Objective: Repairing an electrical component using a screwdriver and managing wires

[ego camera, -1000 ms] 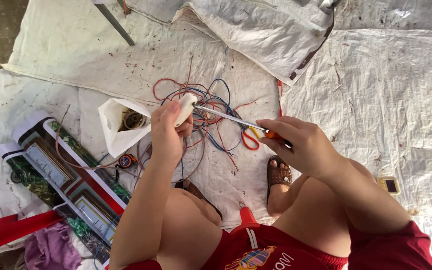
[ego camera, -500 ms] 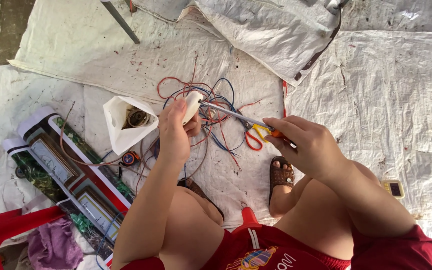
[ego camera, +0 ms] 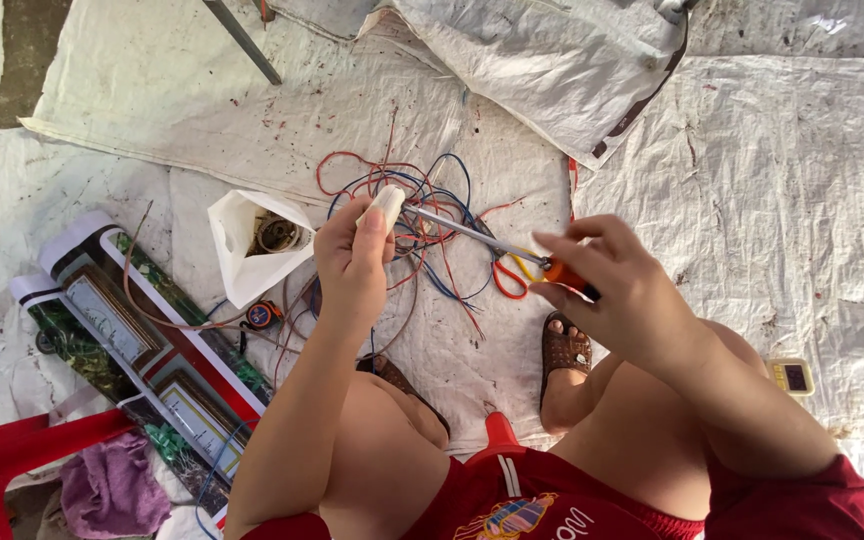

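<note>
Two hands [ego camera: 352,262], one screwdriver [ego camera: 482,237], perhaps two sandals [ego camera: 564,352].

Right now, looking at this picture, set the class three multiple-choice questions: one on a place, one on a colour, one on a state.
1. Where does the white bag lie? A left of the wire tangle B right of it C on the knee
2. What colour is the screwdriver handle? A green B orange C blue
3. How is the left hand? A flat and empty B closed on a small white block C out of sight

Answers: 1 A, it sits left of the wires. 2 B, orange shows by the right hand. 3 B, fingers wrap the block.
</note>
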